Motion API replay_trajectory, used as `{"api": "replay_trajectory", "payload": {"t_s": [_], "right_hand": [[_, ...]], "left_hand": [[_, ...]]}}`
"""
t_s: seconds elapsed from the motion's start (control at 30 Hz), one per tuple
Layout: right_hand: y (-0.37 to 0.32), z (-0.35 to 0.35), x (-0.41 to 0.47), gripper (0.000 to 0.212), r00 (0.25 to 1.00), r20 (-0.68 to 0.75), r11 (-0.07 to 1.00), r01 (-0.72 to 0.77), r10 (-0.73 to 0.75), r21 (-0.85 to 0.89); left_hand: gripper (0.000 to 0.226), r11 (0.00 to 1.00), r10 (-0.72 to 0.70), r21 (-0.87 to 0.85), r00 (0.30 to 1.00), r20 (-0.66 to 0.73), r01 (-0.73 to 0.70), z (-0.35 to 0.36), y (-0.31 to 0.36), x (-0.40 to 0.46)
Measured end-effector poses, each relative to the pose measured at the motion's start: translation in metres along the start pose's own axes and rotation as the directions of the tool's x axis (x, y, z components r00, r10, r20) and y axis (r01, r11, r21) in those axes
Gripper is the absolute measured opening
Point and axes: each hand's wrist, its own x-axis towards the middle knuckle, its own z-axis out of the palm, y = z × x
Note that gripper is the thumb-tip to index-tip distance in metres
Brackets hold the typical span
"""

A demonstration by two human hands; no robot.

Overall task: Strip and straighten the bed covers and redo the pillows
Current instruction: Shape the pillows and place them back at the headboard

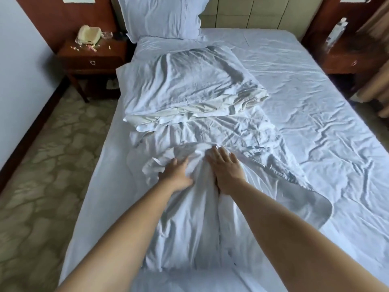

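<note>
- Left hand (175,175): fingers curled into the bunched white cover (189,218), gripping a fold of it.
- Right hand (226,168): laid flat on the same cover, fingers extended and pressing down, just beside the left hand.
- Bunched cover: lies on the near left half of the bed, on the wrinkled fitted sheet (315,123).
- Folded duvet (185,89): heaped beyond the hands, toward the headboard.
- Pillow (162,16): propped upright against the headboard, left side.
- Left nightstand (92,57): carries a cream telephone (89,34) and small scattered debris.
- Right nightstand (345,57): carries a bottle (336,30).
</note>
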Motion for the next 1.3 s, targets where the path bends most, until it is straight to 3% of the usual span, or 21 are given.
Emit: {"api": "replay_trajectory", "payload": {"t_s": [0.1,0.3,0.4,0.6,0.83,0.9,1.03,1.13,1.23,1.3], "right_hand": [[0.013,-0.002,-0.005,0.084,0.998,-0.022,0.994,0.066,-0.064,0.09],[0.041,0.0,-0.047,0.083,0.998,0.021,0.919,0.048,-0.061,0.391],[0.061,0.003,-0.071,0.086,0.993,0.076,0.868,0.039,-0.088,0.495],[0.103,0.011,-0.105,0.076,0.976,0.152,0.883,0.072,-0.159,0.464],[0.126,0.027,-0.117,0.1,0.959,0.24,0.895,0.027,-0.149,0.446],[0.122,0.031,-0.115,0.1,0.954,0.274,0.885,-0.023,-0.119,0.465],[0.117,0.024,-0.112,0.072,0.953,0.278,0.861,-0.039,-0.121,0.508],[0.115,0.018,-0.104,0.043,0.97,0.219,0.797,-0.049,-0.106,0.602],[0.102,0.008,-0.096,0.026,0.991,0.131,0.621,-0.092,-0.017,0.778],[0.092,0.004,-0.096,0.02,0.986,0.169,0.426,-0.149,-0.008,0.892]], "left_hand": [[0.088,0.998,-0.056,-0.018,0.998,-0.036,0.055,0.005,0.007,-0.005],[0.066,0.958,-0.119,-0.278,0.976,-0.184,0.065,0.005,0.052,-0.047],[0.065,0.95,-0.149,-0.295,0.977,-0.153,0.099,0.019,0.075,-0.067],[0.063,0.947,-0.17,-0.29,0.98,-0.1,0.135,0.055,0.123,-0.088],[0.052,0.918,-0.232,-0.35,0.968,-0.097,0.186,0.063,0.146,-0.088],[0.06,0.9,-0.252,-0.387,0.964,-0.084,0.202,0.06,0.151,-0.088],[0.09,0.918,-0.234,-0.337,0.971,-0.039,0.208,0.054,0.152,-0.084],[0.097,0.951,-0.187,-0.259,0.981,-0.054,0.167,0.05,0.151,-0.077],[0.089,0.977,-0.145,-0.174,0.984,-0.107,0.125,0.042,0.146,-0.069],[0.088,0.99,-0.138,-0.039,0.979,-0.152,0.133,0.034,0.143,-0.066]]}}
